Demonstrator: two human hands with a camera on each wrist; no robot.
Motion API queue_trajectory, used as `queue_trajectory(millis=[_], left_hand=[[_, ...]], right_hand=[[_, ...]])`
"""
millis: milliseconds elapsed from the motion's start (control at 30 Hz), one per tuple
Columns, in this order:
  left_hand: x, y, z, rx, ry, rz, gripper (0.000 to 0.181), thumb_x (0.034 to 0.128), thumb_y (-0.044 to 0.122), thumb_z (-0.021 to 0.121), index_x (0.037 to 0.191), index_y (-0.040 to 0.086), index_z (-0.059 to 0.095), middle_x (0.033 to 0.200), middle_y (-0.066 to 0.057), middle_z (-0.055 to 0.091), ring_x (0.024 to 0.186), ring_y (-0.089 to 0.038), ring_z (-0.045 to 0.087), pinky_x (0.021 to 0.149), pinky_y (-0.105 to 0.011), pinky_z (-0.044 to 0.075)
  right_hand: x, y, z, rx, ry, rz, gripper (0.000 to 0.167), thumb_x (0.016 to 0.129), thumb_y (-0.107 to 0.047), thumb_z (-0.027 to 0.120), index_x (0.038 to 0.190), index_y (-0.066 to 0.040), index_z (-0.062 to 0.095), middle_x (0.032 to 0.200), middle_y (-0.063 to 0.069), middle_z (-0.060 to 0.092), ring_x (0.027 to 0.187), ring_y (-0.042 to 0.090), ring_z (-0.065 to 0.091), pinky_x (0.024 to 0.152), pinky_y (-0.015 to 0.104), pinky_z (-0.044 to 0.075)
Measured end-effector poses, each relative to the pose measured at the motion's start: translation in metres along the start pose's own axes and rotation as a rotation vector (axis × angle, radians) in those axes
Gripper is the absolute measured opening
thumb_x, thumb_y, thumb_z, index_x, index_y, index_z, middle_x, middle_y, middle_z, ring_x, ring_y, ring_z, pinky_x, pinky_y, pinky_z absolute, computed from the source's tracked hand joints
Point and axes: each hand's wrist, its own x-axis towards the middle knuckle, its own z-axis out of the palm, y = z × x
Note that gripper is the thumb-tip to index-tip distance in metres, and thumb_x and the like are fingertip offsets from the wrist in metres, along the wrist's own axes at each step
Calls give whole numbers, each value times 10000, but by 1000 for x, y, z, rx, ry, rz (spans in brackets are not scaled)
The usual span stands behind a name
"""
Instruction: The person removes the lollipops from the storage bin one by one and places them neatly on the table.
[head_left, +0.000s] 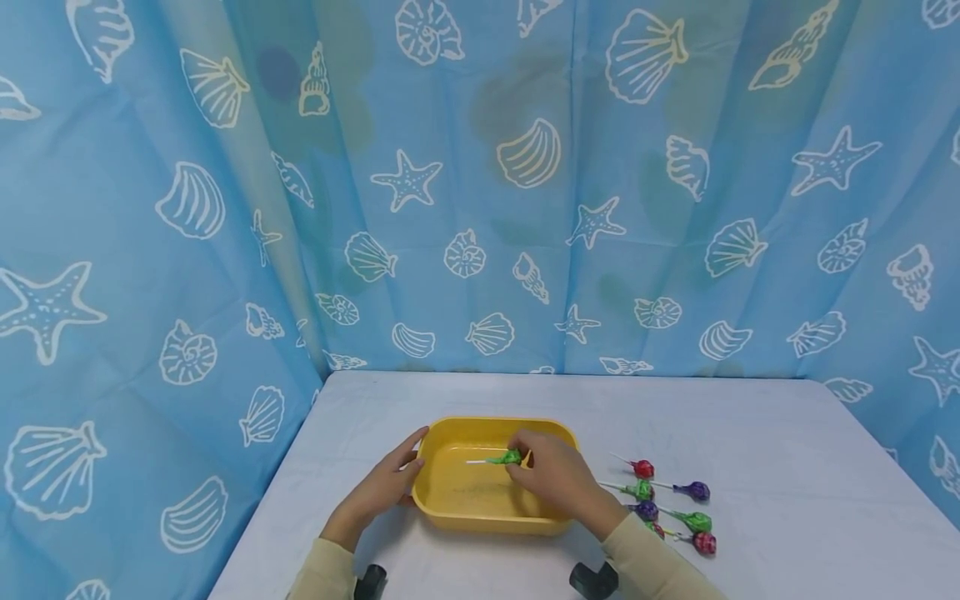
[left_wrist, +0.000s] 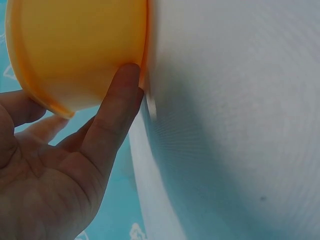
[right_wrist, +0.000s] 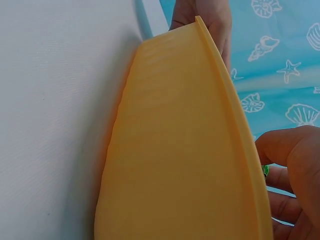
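Note:
A yellow plastic basin stands on the white table. At its left end, my left hand holds it; in the left wrist view, the thumb of the left hand is at the rim while fingers touch the outer wall. Over the basin's inside, my right hand pinches a lollipop in a green wrapper, its white stick pointing left. In the right wrist view, the basin's side hides most of that lollipop, leaving a bit of green wrapper between the fingers of the right hand.
To the right of the basin lie several lollipops, among them a red one, a purple one and a green one. A blue curtain with white shells hangs behind the table.

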Motion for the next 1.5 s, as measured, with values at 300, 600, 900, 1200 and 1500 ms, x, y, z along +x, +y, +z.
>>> queue_trajectory(millis=[300,600,900,1200,1500], left_hand=[[0,0,0,-7,-4,5,570,1079,206,499,1613,203,299,1509,-285,414,1081,-309,631,771,-411,618],[-2,1,-1,-8,-2,3,571,1075,207,505,1610,191,306,1498,-290,422,1066,-301,633,766,-413,618],[-1,2,-1,-7,-7,10,567,1078,197,497,1611,194,303,1493,-287,430,1065,-302,633,760,-417,620],[-4,3,1,-3,1,5,577,1070,212,516,1608,189,310,1509,-285,419,1098,-325,630,778,-420,617],[-5,5,-3,-37,-29,40,566,1081,176,485,1612,163,289,1515,-312,390,1075,-310,638,771,-428,617]], right_hand=[[-5,5,-2,-20,30,16,178,866,-215,789,1004,-172,685,865,-92,645,723,103,527,667,269,513],[-9,10,-4,-14,60,-8,169,856,-209,788,986,-160,693,853,-90,658,712,80,543,650,262,517],[-14,12,-8,2,91,-3,156,847,-187,797,959,-162,692,825,-100,650,699,78,537,635,256,506],[-20,15,-12,12,91,5,148,850,-190,799,948,-166,691,802,-122,639,686,73,523,617,242,496],[-24,17,-17,7,112,26,160,850,-190,808,960,-167,695,801,-123,616,706,88,529,609,246,482]])
